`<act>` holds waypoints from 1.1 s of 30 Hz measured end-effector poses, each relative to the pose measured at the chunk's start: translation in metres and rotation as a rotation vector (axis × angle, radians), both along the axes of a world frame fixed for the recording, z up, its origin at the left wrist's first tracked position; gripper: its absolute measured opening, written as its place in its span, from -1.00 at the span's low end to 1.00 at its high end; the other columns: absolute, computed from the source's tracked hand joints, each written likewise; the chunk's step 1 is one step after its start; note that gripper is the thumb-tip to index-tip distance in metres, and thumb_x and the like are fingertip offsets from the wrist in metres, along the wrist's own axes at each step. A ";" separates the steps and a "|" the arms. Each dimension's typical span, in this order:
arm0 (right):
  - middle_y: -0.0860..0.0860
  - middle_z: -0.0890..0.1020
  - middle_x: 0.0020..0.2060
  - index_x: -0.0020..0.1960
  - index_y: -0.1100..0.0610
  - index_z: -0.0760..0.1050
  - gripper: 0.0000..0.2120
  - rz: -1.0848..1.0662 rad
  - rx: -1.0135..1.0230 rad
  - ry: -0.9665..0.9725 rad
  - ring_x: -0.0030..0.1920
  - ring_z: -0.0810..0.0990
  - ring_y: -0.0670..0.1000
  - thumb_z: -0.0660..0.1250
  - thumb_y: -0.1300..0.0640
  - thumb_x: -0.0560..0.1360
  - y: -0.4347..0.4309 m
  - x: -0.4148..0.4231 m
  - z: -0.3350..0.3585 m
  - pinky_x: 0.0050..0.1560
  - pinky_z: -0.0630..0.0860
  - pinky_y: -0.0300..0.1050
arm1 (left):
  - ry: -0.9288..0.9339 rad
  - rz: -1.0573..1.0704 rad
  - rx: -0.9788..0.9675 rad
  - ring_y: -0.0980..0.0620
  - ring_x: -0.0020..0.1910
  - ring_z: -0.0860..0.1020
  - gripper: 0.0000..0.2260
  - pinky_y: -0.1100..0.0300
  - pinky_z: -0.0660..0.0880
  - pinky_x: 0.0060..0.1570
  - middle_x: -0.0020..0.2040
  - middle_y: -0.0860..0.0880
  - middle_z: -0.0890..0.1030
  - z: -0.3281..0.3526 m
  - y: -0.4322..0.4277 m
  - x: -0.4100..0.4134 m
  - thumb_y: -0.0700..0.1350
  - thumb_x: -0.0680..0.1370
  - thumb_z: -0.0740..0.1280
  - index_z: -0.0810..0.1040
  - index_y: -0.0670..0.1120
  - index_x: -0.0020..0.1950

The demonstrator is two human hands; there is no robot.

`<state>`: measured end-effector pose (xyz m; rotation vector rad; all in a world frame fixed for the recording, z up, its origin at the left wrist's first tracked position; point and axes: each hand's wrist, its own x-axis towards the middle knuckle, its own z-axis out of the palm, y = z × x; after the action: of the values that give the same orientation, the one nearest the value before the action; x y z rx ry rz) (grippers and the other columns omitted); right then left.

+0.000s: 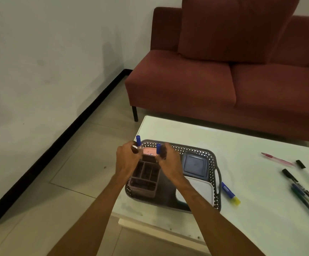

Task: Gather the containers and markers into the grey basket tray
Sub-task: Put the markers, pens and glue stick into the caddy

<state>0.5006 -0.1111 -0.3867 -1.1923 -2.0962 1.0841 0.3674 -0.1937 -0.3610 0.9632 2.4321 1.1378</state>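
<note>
Grey perforated plastic basket tray (196, 148) sits on the left part of the glossy white table (260, 228). Left hand (127, 159) grips a blue-capped marker (138, 141), cap up, over the tray's far-left corner. Right hand (169, 159) grips a second blue-capped marker (158, 149), also cap up, near the first. Both hands are above the tray's left half. Inside the tray: a brown compartmented plastic organiser (144, 177) on the left; a small pink box (148, 150) at the organiser's far end, between the two hands; a square container with dark blue lid (195, 164) at the far right; a white-lidded container (200, 191) at the near right, partly behind the right forearm. Outside the tray, on the table: a blue-and-yellow marker (230, 194) just beside the right handle; a pink pen (277, 159), a short black marker (300, 164), a long black-capped marker (290, 176) and several dark pens (307, 202), all well apart to the right. A maroon fabric sofa (224, 85) stands beyond the table.
</note>
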 end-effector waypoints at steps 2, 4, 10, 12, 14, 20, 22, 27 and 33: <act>0.07 0.65 0.13 0.19 0.13 0.48 -0.66 0.012 0.003 -0.026 0.16 0.63 0.05 0.48 0.25 0.46 0.001 0.001 -0.003 0.17 0.60 -0.07 | -0.001 -0.008 -0.068 0.05 -0.22 0.61 -0.76 0.19 0.59 -0.03 -0.06 -0.13 0.71 -0.005 0.000 -0.001 -0.10 0.50 0.48 0.65 -0.18 0.12; 0.07 0.65 0.14 0.17 0.11 0.47 -0.65 0.019 0.008 -0.035 0.18 0.62 0.05 0.48 0.27 0.45 0.001 0.001 -0.005 0.14 0.59 -0.11 | -0.008 -0.002 -0.119 0.05 -0.24 0.58 -0.79 0.15 0.60 -0.01 -0.09 -0.12 0.70 -0.010 -0.001 -0.001 -0.12 0.49 0.49 0.65 -0.18 0.07; 0.07 0.63 0.17 0.22 0.10 0.46 -0.60 0.032 -0.005 -0.023 0.18 0.62 0.05 0.49 0.27 0.44 0.005 0.005 -0.011 0.06 0.56 -0.21 | -0.007 0.048 -0.126 0.00 -0.10 0.60 -0.65 0.15 0.56 -0.01 0.05 -0.14 0.68 -0.018 0.002 0.004 -0.09 0.44 0.54 0.61 -0.16 0.17; 0.04 0.63 0.17 0.22 0.07 0.47 -0.58 0.055 -0.004 -0.011 0.17 0.62 0.02 0.51 0.23 0.43 0.007 0.009 -0.010 0.05 0.55 -0.25 | -0.040 0.070 -0.079 -0.06 0.04 0.63 -0.53 0.10 0.59 0.04 0.18 -0.15 0.63 -0.014 0.002 0.007 -0.08 0.42 0.56 0.55 -0.14 0.28; 0.01 0.61 0.19 0.28 0.05 0.45 -0.52 0.078 0.008 -0.002 0.19 0.57 -0.04 0.53 0.17 0.42 0.009 0.016 -0.007 0.13 0.55 -0.20 | -0.002 0.088 -0.043 -0.11 0.21 0.57 -0.42 0.02 0.57 0.15 0.31 -0.13 0.53 -0.009 0.002 0.011 -0.04 0.41 0.57 0.47 -0.09 0.37; -0.03 0.62 0.16 0.26 0.06 0.50 -0.58 -0.011 0.059 0.088 0.14 0.56 -0.08 0.50 0.13 0.44 0.029 0.067 0.009 0.18 0.54 -0.17 | 0.150 -0.026 0.221 -0.07 0.31 0.47 -0.53 0.13 0.49 0.19 0.32 -0.11 0.48 0.025 0.034 0.064 -0.06 0.45 0.52 0.49 -0.07 0.32; 0.00 0.64 0.15 0.24 0.11 0.53 -0.65 -0.098 0.066 0.113 0.13 0.60 -0.03 0.47 0.11 0.48 0.040 0.092 0.015 0.22 0.55 -0.13 | 0.124 -0.144 0.263 -0.09 0.28 0.51 -0.60 0.06 0.53 0.23 0.31 -0.11 0.50 0.034 0.055 0.099 -0.09 0.47 0.50 0.54 -0.10 0.28; -0.01 0.64 0.16 0.23 0.11 0.54 -0.69 -0.278 0.059 0.161 0.07 0.61 -0.06 0.43 0.07 0.52 0.064 0.173 0.016 0.15 0.56 -0.19 | -0.011 -0.373 0.257 -0.05 0.15 0.59 -0.67 0.09 0.60 0.12 0.28 -0.08 0.54 0.028 0.105 0.194 -0.09 0.50 0.48 0.59 -0.11 0.24; -0.04 0.66 0.08 0.17 0.10 0.57 -0.76 -0.584 0.102 0.097 -0.01 0.63 -0.04 0.42 0.16 0.52 0.089 0.306 0.000 0.05 0.58 -0.17 | -0.125 -0.579 0.190 -0.03 0.09 0.62 -0.70 0.11 0.60 0.11 0.20 -0.06 0.61 0.001 0.146 0.319 -0.09 0.49 0.49 0.61 -0.12 0.20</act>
<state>0.8061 -0.0223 -0.3869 -1.5298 -1.5543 0.7334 0.6863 -0.0474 -0.3601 1.4761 1.7842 1.1699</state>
